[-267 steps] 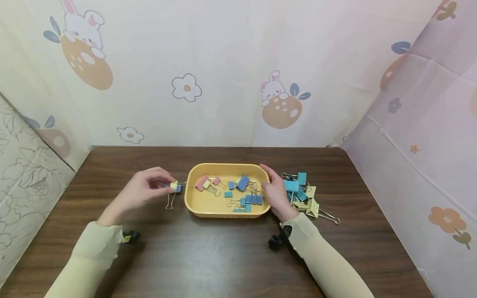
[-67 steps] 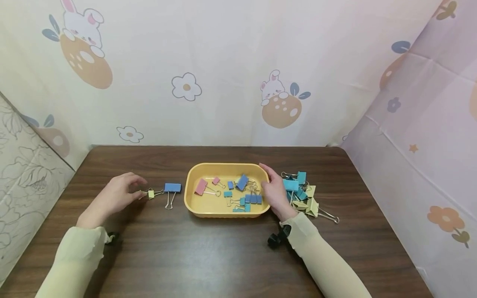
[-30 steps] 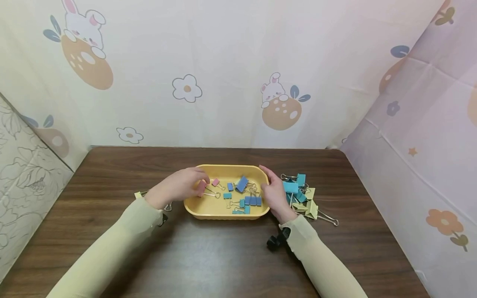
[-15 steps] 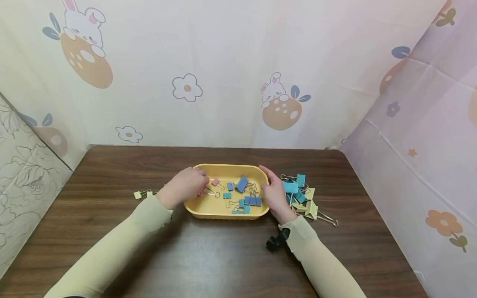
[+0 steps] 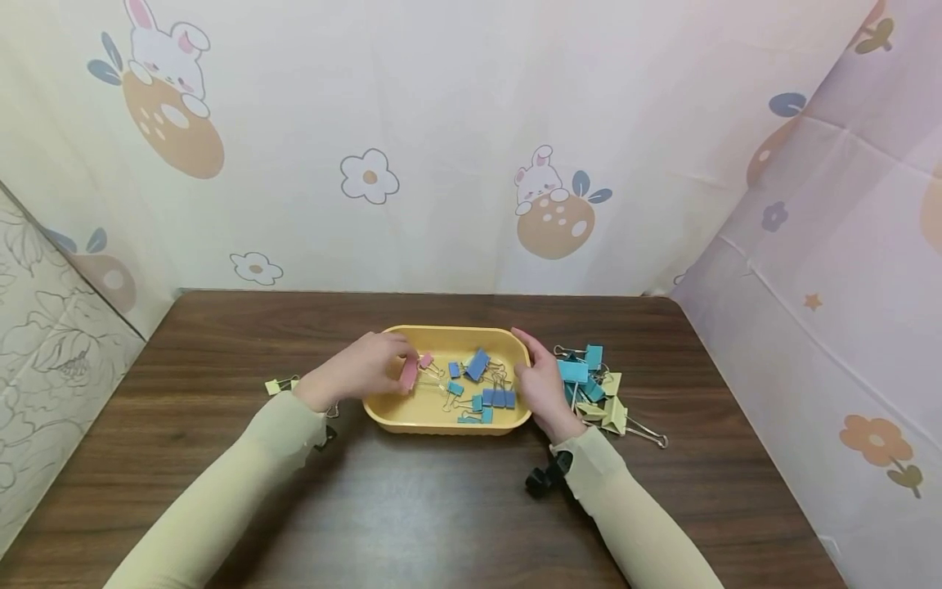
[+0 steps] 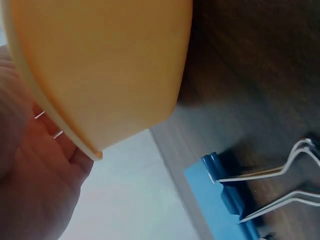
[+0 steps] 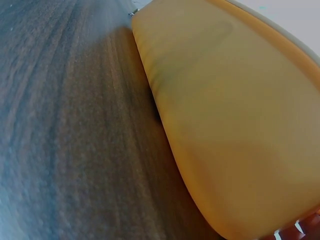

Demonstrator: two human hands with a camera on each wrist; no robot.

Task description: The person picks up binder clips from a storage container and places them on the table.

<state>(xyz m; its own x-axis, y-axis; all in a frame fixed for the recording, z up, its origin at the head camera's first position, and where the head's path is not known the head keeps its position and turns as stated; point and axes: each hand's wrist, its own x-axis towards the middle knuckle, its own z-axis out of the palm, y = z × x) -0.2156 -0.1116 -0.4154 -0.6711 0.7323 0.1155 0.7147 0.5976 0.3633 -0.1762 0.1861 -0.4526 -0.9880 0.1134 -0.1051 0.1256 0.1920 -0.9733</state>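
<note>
Over the left end of the yellow tray (image 5: 419,427), my left hand (image 5: 361,370) pinches a larger pink binder clip (image 5: 409,373); its wire handles are blurred. In the left wrist view the hand's palm lies beyond the tray's rim. My right hand (image 5: 546,384) grips the tray's right end, thumb inside the rim and fingers along the outside. Inside the tray lie a small pink binder clip (image 5: 425,360), several blue binder clips (image 5: 477,364) and several teal binder clips (image 5: 477,402). A blue binder clip (image 6: 212,192) lies on the table beside the tray, mostly hidden by the left hand in the head view.
Right of the tray, a pile of teal binder clips (image 5: 573,371) and yellow binder clips (image 5: 615,412) lies close to the right hand. Yellow binder clips (image 5: 273,386) sit left of the left wrist. A patterned curtain (image 5: 441,229) hangs behind the wooden table (image 5: 434,515).
The left hand left the yellow clip on the table's left, reached into the tray and took hold of the larger pink clip, now shifted right and turned. The right hand stayed on the tray.
</note>
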